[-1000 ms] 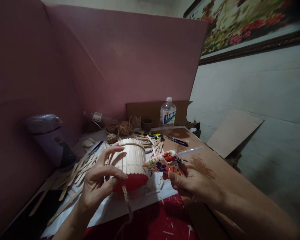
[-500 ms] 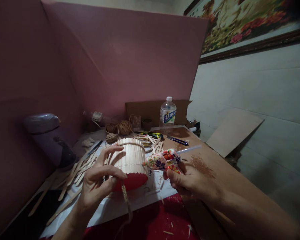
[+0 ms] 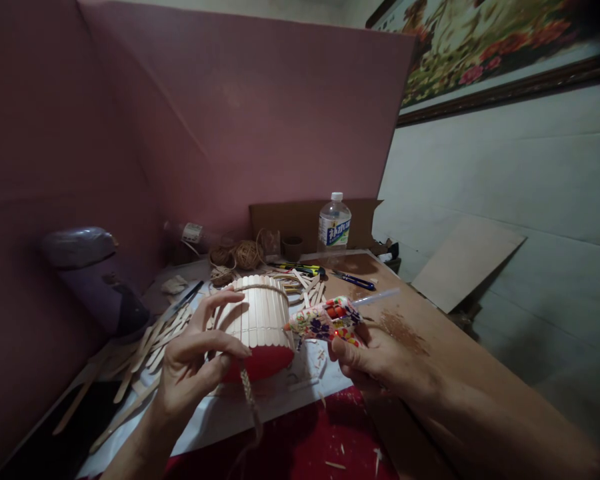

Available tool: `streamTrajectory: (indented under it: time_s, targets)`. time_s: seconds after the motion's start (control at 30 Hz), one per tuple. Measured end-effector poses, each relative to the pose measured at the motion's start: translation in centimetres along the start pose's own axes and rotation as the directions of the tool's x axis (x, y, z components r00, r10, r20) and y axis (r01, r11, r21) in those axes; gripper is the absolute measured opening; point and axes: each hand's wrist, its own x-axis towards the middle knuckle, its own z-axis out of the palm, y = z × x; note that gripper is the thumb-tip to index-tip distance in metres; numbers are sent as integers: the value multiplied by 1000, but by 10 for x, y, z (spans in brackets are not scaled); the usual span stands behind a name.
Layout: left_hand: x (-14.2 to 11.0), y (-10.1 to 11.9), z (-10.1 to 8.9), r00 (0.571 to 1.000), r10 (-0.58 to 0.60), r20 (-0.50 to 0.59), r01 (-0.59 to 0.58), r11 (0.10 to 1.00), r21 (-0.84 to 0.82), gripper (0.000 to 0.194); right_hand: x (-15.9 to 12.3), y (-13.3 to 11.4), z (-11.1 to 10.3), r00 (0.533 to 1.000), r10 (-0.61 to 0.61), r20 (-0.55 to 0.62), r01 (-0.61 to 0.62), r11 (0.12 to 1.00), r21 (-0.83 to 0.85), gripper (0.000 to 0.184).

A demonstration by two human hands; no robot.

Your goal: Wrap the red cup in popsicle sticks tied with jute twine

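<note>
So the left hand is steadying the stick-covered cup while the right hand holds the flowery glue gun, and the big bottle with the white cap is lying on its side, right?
Not quite: in the head view, the bottle stands upright. The left hand does steady the stick-covered cup, and the right hand holds the flowery glue gun.

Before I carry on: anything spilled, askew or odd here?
Wood scraps litter the red cloth, and a brown, crumbly-looking patch marks the table beyond the right hand; both look messy. I can't tell whether the patch is a spill or wear.
</note>
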Motion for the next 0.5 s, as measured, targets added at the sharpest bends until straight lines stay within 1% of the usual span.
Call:
streamTrajectory:
  time_s: [0.2,0.37,0.5]
  targets:
    - [1,-2,0,1000,12,-7,-12,1000,-8,20,1,5,-3,1000,-23,-12,23,1000,-5,59]
    - [-1,-4,-1,1000,11,8,-11,1000,-1,21,2,5,-3,1000,26,-7,-26,999,20,63]
    - [-1,-4,-1,1000,3,5,-3,1000,-16,21,1,5,-2,1000,29,-10,-29,999,40,64]
